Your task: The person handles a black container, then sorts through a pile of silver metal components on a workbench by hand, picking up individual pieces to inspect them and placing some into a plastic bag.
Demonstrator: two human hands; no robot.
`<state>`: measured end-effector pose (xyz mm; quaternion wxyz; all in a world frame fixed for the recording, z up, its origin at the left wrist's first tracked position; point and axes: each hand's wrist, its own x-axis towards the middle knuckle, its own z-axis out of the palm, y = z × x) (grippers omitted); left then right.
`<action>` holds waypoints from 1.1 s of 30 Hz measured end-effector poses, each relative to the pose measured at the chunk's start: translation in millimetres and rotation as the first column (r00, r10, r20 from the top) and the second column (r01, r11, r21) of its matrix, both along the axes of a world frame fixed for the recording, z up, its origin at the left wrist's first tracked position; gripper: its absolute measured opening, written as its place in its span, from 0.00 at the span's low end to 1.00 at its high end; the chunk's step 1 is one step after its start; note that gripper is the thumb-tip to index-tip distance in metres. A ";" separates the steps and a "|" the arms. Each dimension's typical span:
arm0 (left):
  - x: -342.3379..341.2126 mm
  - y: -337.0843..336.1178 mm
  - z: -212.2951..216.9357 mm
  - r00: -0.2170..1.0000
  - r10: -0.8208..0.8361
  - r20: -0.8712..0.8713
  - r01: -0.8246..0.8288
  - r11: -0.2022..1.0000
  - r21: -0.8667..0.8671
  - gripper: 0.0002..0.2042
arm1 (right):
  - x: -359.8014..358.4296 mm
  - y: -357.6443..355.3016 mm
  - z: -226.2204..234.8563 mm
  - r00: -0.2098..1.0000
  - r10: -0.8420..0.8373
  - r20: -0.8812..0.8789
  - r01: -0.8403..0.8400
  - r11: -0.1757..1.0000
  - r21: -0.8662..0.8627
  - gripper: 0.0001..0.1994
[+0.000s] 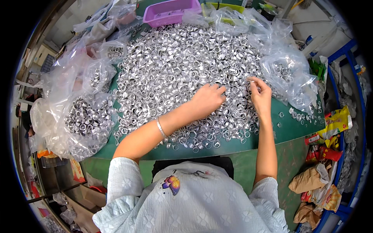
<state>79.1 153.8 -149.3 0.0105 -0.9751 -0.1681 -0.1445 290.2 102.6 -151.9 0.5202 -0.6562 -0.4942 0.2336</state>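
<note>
A wide heap of silver metal rings is spread over the green table. My left hand reaches across to the middle of the heap, its fingers bent down among the rings; whatever they grip is hidden. Farther right, my right hand is over the heap's right side. Its thumb and forefinger curve toward each other as in a pinch, and anything between them is too small to make out. A silver bracelet circles my left wrist.
Clear plastic bags of rings stand at the left and right. At the back sit a purple basket and a yellow-green basket. Blue shelving and colourful packets are beside the table's right edge.
</note>
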 end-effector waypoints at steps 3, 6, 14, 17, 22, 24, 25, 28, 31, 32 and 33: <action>-4.0 3.1 -3.7 0.996 -0.008 0.090 0.014 0.997 -0.074 0.07 | -7.0 6.7 1.7 0.850 -0.037 0.525 0.011 0.999 0.054 0.06; -9.6 5.8 -11.2 0.912 0.136 0.387 0.045 0.904 -0.424 0.10 | -19.4 16.3 -6.2 0.702 -0.081 0.707 0.047 0.997 0.068 0.11; -49.0 -13.3 14.1 0.663 0.720 0.203 0.509 -0.236 -0.828 0.19 | -25.5 22.6 -16.1 0.566 -0.136 0.813 -0.027 0.983 0.184 0.13; -60.0 -21.2 4.1 0.625 0.753 0.208 0.632 -0.331 -0.701 0.24 | -22.2 26.9 -18.3 0.581 -0.174 0.795 -0.039 0.970 0.240 0.09; -71.0 -30.9 10.2 0.522 0.829 0.200 0.642 -0.227 -0.732 0.17 | -13.3 25.1 -17.6 0.695 -0.188 0.694 -0.037 0.955 0.294 0.05; -74.8 -23.4 9.5 0.638 0.762 0.112 0.275 -0.089 -0.957 0.11 | -15.2 22.7 -15.9 0.672 -0.145 0.726 -0.028 0.975 0.220 0.08; -76.3 -18.9 7.8 0.677 0.734 0.047 0.069 0.001 -0.998 0.08 | -19.7 20.3 -15.8 0.644 -0.111 0.757 -0.026 0.986 0.166 0.10; -61.4 -4.2 -12.0 0.615 0.682 0.396 -0.297 0.666 -0.684 0.07 | -34.1 19.8 -11.2 0.562 -0.078 0.823 0.058 0.997 0.055 0.13; -53.6 6.3 -12.9 0.692 0.642 0.331 -0.448 0.741 -0.500 0.09 | -41.3 19.8 -15.4 0.502 -0.086 0.860 0.093 0.995 0.045 0.12; -49.3 8.3 -13.5 0.698 0.648 0.305 -0.480 0.739 -0.472 0.09 | -39.8 19.7 -19.7 0.497 -0.098 0.862 0.076 0.995 0.070 0.12; -46.0 9.2 -13.0 0.703 0.654 0.278 -0.510 0.737 -0.443 0.10 | -37.8 19.4 -21.6 0.491 -0.111 0.864 0.058 0.994 0.094 0.12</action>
